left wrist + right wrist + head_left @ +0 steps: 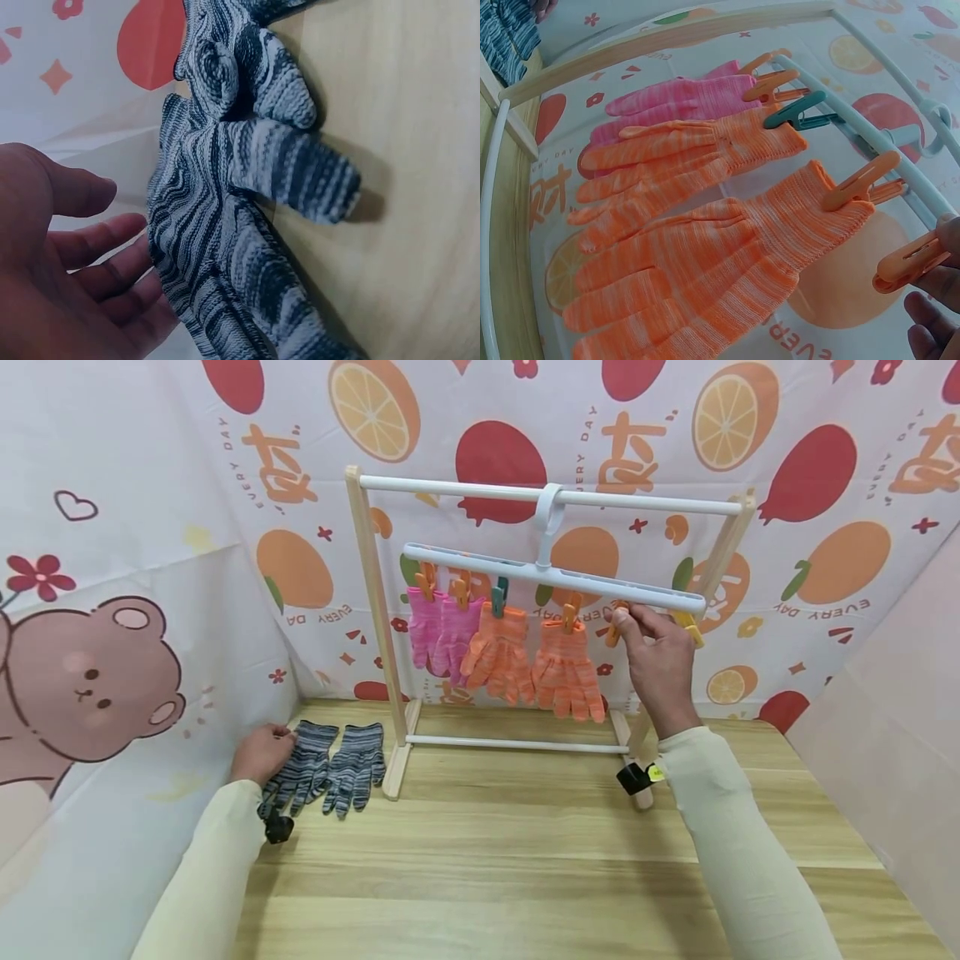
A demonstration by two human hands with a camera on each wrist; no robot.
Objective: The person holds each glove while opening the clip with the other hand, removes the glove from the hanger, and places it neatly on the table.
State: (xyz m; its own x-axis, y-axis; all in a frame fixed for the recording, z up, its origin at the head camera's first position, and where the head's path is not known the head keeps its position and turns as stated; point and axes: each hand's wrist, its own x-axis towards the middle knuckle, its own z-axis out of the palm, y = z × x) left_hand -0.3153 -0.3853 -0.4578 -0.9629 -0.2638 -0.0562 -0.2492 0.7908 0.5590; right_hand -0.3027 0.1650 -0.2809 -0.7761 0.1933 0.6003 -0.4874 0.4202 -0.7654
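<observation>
My right hand [662, 660] pinches an orange clothespin [909, 264] under the right part of a white hanger [465, 560]. Left of it hang two orange gloves [566, 668], one from an orange clothespin [862, 180], the other from a green clothespin [499, 597]. Two pink gloves [455, 631] hang farther left from orange clothespins. On the table at left, my left hand [261, 753] has its fingers loosely bent at the edge of a grey striped glove [202, 225]; whether they touch it I cannot tell. A second grey glove [356, 768] lies beside it.
The hanger hooks over the white top bar [450, 487] of a wooden rack [377, 602]. A yellow clothespin [688, 627] is at the hanger's right end, partly behind my hand. The rack stands on a wooden table [480, 860] before a printed cloth [300, 527].
</observation>
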